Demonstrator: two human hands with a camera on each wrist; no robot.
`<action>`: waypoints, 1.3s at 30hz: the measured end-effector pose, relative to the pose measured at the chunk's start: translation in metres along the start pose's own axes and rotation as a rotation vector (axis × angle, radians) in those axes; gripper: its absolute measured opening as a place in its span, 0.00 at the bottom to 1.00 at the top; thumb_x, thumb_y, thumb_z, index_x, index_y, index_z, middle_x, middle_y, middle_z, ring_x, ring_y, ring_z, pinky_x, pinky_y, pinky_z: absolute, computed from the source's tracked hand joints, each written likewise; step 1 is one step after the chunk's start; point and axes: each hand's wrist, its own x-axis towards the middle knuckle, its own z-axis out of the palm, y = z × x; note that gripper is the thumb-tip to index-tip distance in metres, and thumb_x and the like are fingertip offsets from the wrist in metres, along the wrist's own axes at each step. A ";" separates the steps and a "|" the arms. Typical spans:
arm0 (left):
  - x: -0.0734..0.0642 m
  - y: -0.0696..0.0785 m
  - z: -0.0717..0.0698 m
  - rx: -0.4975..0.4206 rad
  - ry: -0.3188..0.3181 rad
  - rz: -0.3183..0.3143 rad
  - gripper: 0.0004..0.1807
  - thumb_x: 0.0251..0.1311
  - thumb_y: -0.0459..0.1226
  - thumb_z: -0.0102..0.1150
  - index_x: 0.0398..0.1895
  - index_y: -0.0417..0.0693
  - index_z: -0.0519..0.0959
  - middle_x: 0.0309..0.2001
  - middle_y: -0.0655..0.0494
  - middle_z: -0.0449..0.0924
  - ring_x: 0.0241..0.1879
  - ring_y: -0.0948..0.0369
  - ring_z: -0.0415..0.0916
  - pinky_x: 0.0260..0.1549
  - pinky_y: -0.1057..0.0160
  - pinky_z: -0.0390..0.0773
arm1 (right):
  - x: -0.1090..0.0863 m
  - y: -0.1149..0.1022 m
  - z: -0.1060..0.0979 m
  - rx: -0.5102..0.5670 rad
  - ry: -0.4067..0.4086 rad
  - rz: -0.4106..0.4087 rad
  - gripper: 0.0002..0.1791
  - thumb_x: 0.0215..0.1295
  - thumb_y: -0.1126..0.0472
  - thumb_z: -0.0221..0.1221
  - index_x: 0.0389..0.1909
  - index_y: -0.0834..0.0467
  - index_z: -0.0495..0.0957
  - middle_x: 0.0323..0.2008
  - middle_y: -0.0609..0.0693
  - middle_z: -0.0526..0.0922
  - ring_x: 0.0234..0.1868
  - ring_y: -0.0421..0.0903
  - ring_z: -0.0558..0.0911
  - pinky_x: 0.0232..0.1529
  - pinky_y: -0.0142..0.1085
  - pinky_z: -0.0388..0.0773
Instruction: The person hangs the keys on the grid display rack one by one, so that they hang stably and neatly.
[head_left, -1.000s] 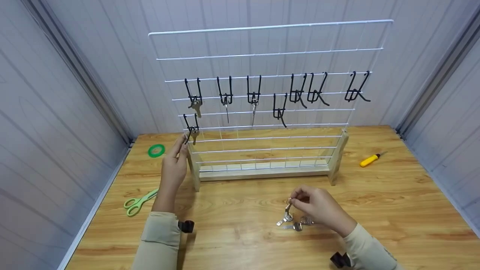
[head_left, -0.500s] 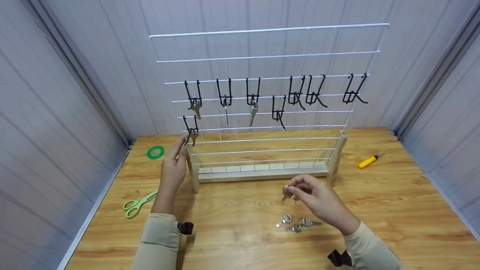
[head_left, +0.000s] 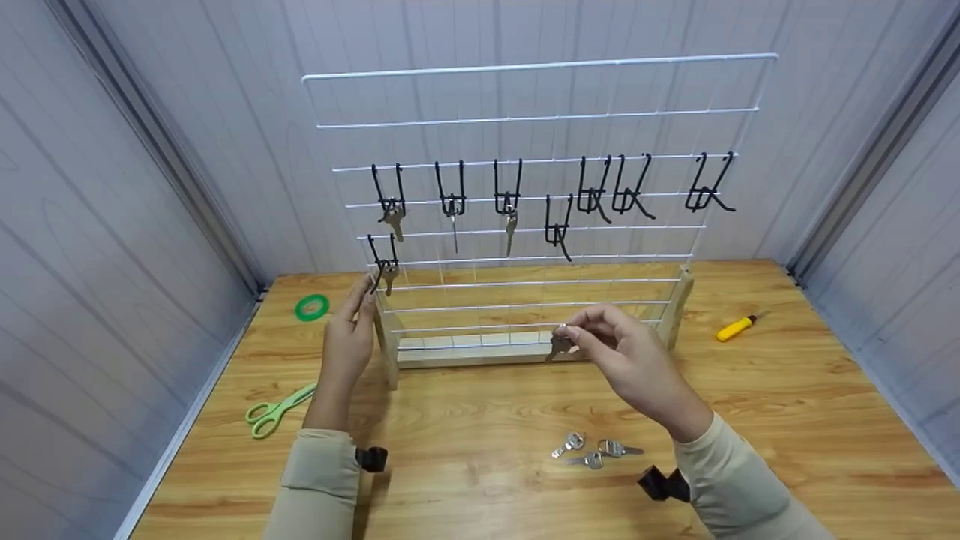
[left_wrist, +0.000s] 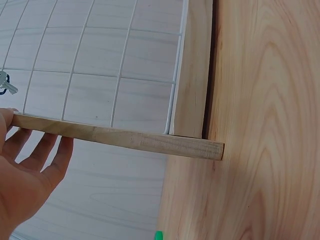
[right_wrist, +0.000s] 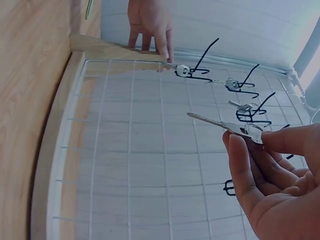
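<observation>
My left hand (head_left: 349, 334) grips the wooden side post (left_wrist: 120, 138) of a white wire grid rack, its thumb and fingers on opposite sides of the post. Just above it a key (head_left: 389, 274) hangs on the lowest black hook. My right hand (head_left: 637, 367) pinches a key (right_wrist: 215, 121) by its ring, in front of the rack's lower wires. Higher up, keys hang on three more hooks, such as the one at far left (head_left: 394, 220). Several hooks on the right, such as the lower one (head_left: 556, 225), carry no keys.
Three loose keys (head_left: 574, 442) lie on the wooden table (head_left: 450, 495) near the front. Left of the rack are green scissors (head_left: 274, 412) and a roll of green tape (head_left: 312, 307). A yellow-handled screwdriver (head_left: 736, 328) lies at the right.
My right hand has lifted the key from beside the loose ones and carried it up and forward to the rack. The left hand stays at the post.
</observation>
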 end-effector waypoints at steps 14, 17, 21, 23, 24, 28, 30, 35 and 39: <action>-0.001 0.000 -0.001 -0.010 -0.007 -0.004 0.25 0.85 0.40 0.48 0.79 0.46 0.71 0.79 0.44 0.70 0.79 0.44 0.68 0.72 0.41 0.77 | 0.019 -0.031 -0.002 -0.009 0.114 -0.095 0.07 0.81 0.67 0.56 0.54 0.64 0.77 0.50 0.57 0.92 0.41 0.41 0.89 0.39 0.33 0.90; -0.001 0.000 -0.001 -0.013 -0.009 0.000 0.25 0.85 0.41 0.48 0.79 0.46 0.71 0.80 0.45 0.70 0.79 0.44 0.67 0.72 0.41 0.77 | 0.025 -0.033 -0.004 -0.008 0.146 -0.099 0.08 0.82 0.66 0.56 0.55 0.63 0.76 0.49 0.57 0.92 0.40 0.43 0.89 0.38 0.33 0.90; 0.000 0.000 -0.001 -0.007 -0.013 -0.008 0.25 0.85 0.41 0.48 0.80 0.49 0.70 0.80 0.45 0.69 0.79 0.44 0.68 0.71 0.42 0.78 | 0.032 -0.034 -0.006 -0.001 0.169 -0.083 0.09 0.83 0.65 0.55 0.56 0.63 0.75 0.48 0.58 0.92 0.40 0.44 0.89 0.38 0.35 0.90; -0.001 0.001 -0.001 -0.006 -0.012 -0.012 0.25 0.85 0.40 0.48 0.80 0.50 0.70 0.80 0.46 0.69 0.79 0.45 0.68 0.71 0.43 0.78 | 0.036 -0.033 -0.007 -0.003 0.177 -0.071 0.09 0.83 0.64 0.55 0.56 0.62 0.75 0.48 0.58 0.92 0.39 0.43 0.89 0.38 0.37 0.91; -0.001 0.001 -0.001 -0.004 -0.015 -0.015 0.25 0.85 0.40 0.48 0.80 0.50 0.70 0.80 0.46 0.69 0.79 0.45 0.68 0.71 0.43 0.78 | 0.037 -0.033 -0.007 -0.003 0.180 -0.069 0.09 0.83 0.64 0.56 0.56 0.62 0.75 0.48 0.59 0.92 0.38 0.42 0.89 0.38 0.37 0.91; -0.001 0.001 -0.002 -0.008 -0.024 -0.022 0.25 0.85 0.41 0.48 0.81 0.50 0.69 0.80 0.47 0.69 0.80 0.46 0.66 0.72 0.41 0.77 | 0.042 -0.031 -0.007 0.006 0.189 -0.064 0.09 0.82 0.63 0.57 0.55 0.63 0.75 0.48 0.60 0.92 0.36 0.41 0.88 0.37 0.36 0.91; -0.002 0.001 -0.002 -0.010 -0.029 -0.024 0.26 0.85 0.41 0.47 0.81 0.50 0.69 0.80 0.47 0.69 0.81 0.46 0.66 0.73 0.41 0.77 | 0.043 -0.030 -0.006 0.014 0.189 -0.064 0.09 0.82 0.64 0.57 0.55 0.64 0.75 0.48 0.61 0.92 0.36 0.41 0.88 0.36 0.35 0.91; -0.001 0.001 -0.002 -0.016 -0.021 -0.021 0.25 0.85 0.41 0.48 0.81 0.50 0.69 0.80 0.48 0.70 0.81 0.47 0.66 0.72 0.42 0.78 | 0.045 -0.028 -0.006 0.032 0.176 -0.066 0.09 0.83 0.65 0.55 0.56 0.65 0.75 0.50 0.64 0.91 0.39 0.40 0.90 0.37 0.35 0.91; -0.001 0.000 -0.001 -0.019 -0.014 -0.014 0.25 0.85 0.40 0.48 0.80 0.50 0.70 0.80 0.48 0.70 0.80 0.47 0.67 0.72 0.42 0.78 | 0.046 -0.024 -0.008 0.025 0.157 -0.049 0.12 0.83 0.65 0.55 0.60 0.65 0.74 0.54 0.63 0.90 0.44 0.44 0.90 0.39 0.35 0.91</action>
